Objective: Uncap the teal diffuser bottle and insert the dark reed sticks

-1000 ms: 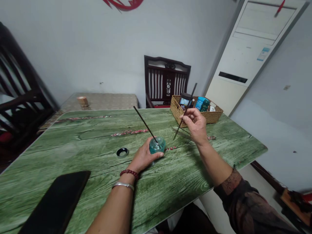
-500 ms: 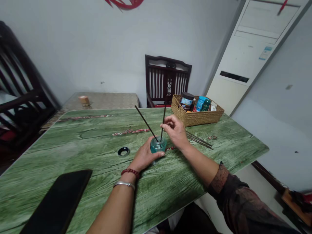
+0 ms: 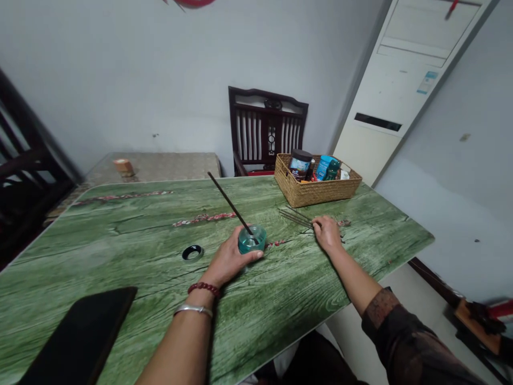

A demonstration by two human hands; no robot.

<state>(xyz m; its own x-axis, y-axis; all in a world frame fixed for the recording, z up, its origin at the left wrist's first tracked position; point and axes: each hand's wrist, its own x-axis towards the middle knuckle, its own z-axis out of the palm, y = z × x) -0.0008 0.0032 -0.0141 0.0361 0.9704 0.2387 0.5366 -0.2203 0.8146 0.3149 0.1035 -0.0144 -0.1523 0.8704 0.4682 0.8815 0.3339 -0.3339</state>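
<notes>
My left hand (image 3: 226, 262) is wrapped round a small teal glass diffuser bottle (image 3: 252, 245) standing on the green table (image 3: 160, 299). One dark reed stick (image 3: 229, 202) leans out of its mouth, tilted up to the left. To the right, my right hand (image 3: 327, 234) rests over several thin reed sticks (image 3: 294, 217) lying on the tabletop, its fingers closed on them. How many sticks it grips is hidden. A dark ring-shaped cap (image 3: 193, 253) lies left of the bottle.
A wicker basket (image 3: 320, 193) of jars and packets stands at the back right. A black flat slab (image 3: 80, 334) lies at the front left. Beyond the table are a wooden chair (image 3: 267, 131) and a low side table (image 3: 172, 166) bearing an orange-brown cup (image 3: 124, 168).
My right hand has left the bottle and moved right, down to the sticks on the table. The stick it held upright no longer stands in the bottle. My left hand keeps its hold.
</notes>
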